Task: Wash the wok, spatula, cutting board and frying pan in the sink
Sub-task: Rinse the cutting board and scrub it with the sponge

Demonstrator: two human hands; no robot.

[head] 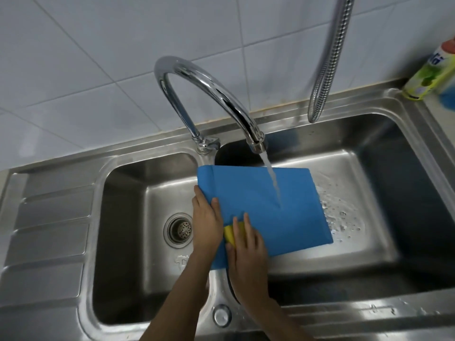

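At frame centre, our left hand [206,221] grips the board [266,207] by its edge under the tap [209,87] stream. Our right hand [247,247] presses the sponge [232,233] flat on it, fingers straight.

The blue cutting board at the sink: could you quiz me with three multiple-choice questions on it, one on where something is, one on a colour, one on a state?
1. Where does the tap's water land?
A. on the cutting board
B. straight into the left drain
C. on the counter

2. What colour is the sponge under the right hand?
A. pink
B. yellow
C. white

3. What is the left hand doing?
A. hanging idle
B. turning the tap
C. gripping the board's edge

Answers:
1 A: the stream from the tap hits the cutting board, held over the right basin of the sink.
2 B: the sponge shows yellow beneath the fingers of the right hand, which presses it on the board.
3 C: the left hand has its thumb on top of the board's left edge.
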